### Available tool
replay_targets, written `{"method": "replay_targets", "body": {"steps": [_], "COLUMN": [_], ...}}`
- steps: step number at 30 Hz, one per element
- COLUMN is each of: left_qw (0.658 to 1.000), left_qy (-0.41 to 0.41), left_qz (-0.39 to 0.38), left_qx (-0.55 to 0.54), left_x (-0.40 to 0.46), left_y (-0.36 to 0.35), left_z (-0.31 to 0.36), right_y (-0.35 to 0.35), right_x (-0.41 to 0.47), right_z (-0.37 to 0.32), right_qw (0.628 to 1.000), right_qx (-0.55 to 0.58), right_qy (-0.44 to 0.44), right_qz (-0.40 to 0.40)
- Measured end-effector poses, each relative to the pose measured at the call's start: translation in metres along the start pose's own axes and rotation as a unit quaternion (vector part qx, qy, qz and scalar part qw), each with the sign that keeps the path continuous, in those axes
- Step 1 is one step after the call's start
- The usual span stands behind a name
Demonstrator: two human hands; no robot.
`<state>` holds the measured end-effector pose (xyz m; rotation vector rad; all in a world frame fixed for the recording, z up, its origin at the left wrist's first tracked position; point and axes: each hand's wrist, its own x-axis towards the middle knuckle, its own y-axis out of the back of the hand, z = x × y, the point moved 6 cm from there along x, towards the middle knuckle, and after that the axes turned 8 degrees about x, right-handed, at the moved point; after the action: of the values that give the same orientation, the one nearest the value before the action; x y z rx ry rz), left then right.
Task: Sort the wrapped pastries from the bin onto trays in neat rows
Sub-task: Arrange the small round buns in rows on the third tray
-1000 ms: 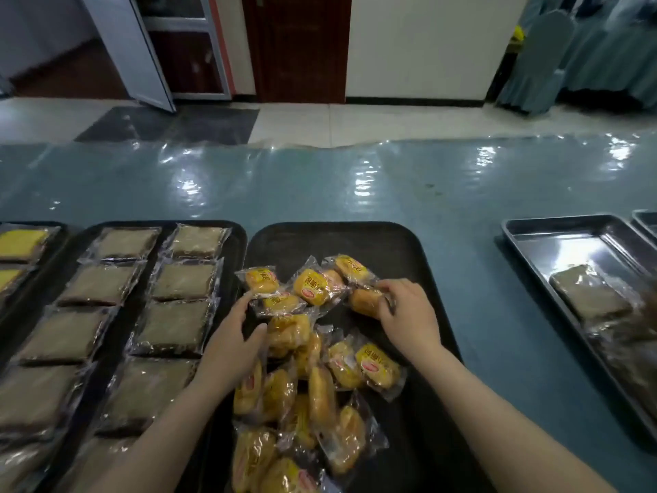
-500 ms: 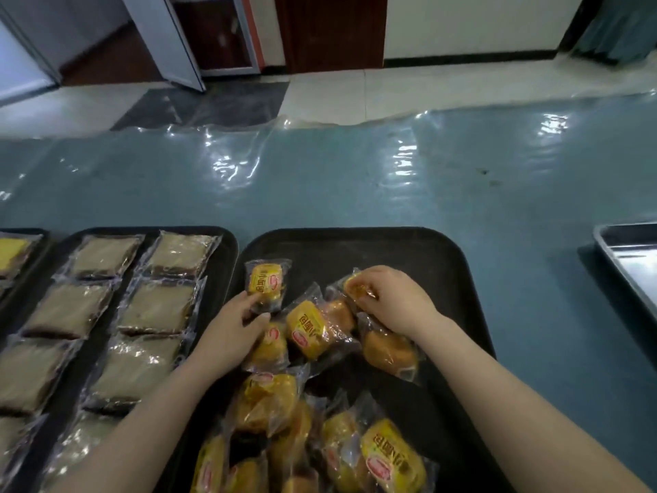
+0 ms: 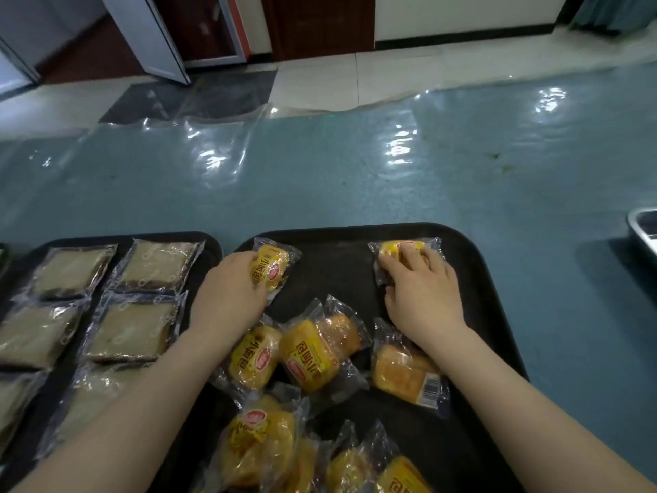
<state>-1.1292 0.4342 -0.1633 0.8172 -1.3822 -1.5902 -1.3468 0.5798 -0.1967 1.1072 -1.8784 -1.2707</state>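
A black tray (image 3: 473, 279) in front of me holds several yellow wrapped pastries. My left hand (image 3: 227, 300) grips one yellow pastry (image 3: 275, 266) at the tray's far left corner. My right hand (image 3: 423, 297) lies curled over another yellow pastry (image 3: 400, 248) near the far right corner, and its fingers hide most of the packet. Between and below my hands, loose yellow pastries (image 3: 309, 354) lie in a heap toward the near edge. One of them (image 3: 405, 375) lies face down, its barcode showing.
A second black tray (image 3: 209, 245) on the left holds flat brown wrapped pastries (image 3: 156, 266) in two rows. The corner of a metal tray (image 3: 641, 225) shows at the right edge. The table is blue under clear plastic film, and tiled floor lies beyond it.
Both hands have moved away from the heap toward the tray's far edge. The left one carried its pastry to the far left corner and the right one to the far right.
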Motion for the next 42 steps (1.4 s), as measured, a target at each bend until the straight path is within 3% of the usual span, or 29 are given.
{"method": "replay_targets", "body": {"steps": [4,7,10,12,14,16,17,21,27,32,35,40,42], "left_qw": [0.994,0.985,0.978,0.973,0.978,0.985,0.988,0.980,0.967,0.971,0.975,0.988,0.988], "left_qy": [0.012,-0.049,-0.123,-0.174,-0.194,-0.169,-0.155,-0.124,-0.121,-0.116,-0.125,-0.064,-0.061], "left_qz": [-0.097,-0.141,-0.165,-0.152,-0.069,-0.017,-0.027,-0.156,-0.222,-0.211,-0.178,-0.141,-0.137], "left_qx": [0.037,0.085,0.041,0.031,0.030,0.008,-0.005,0.022,0.034,0.008,0.050,-0.012,0.044], "left_x": [0.004,0.005,0.014,0.019,0.020,0.016,0.013,0.002,0.001,0.002,-0.006,-0.012,-0.012], "left_y": [-0.031,-0.047,-0.046,-0.040,-0.030,-0.025,-0.028,-0.055,-0.067,-0.063,-0.055,-0.039,-0.035], "left_z": [0.015,0.020,0.015,0.011,0.011,0.014,0.016,0.019,0.008,0.007,0.002,-0.006,-0.010], "right_y": [-0.007,-0.005,-0.003,-0.004,-0.008,-0.016,-0.021,-0.037,-0.048,-0.040,-0.029,-0.030,-0.030], "right_x": [-0.003,-0.003,-0.007,-0.006,-0.002,0.003,0.005,0.012,0.029,0.028,0.018,0.010,0.012], "right_z": [-0.002,-0.004,-0.007,-0.006,-0.005,-0.011,-0.018,-0.046,-0.057,-0.060,-0.056,-0.048,-0.050], "right_qw": [0.999,0.994,0.990,0.993,0.996,0.994,0.991,0.979,0.973,0.971,0.975,0.976,0.976], "right_qx": [0.013,0.096,0.132,0.108,0.073,0.064,0.067,0.079,0.081,0.089,0.098,0.056,0.039], "right_qy": [-0.010,0.015,0.042,0.038,0.022,0.027,0.048,0.110,0.115,0.122,0.119,0.098,0.107], "right_qz": [-0.030,-0.043,-0.027,-0.017,-0.037,-0.081,-0.104,-0.155,-0.181,-0.184,-0.158,-0.186,-0.184]}}
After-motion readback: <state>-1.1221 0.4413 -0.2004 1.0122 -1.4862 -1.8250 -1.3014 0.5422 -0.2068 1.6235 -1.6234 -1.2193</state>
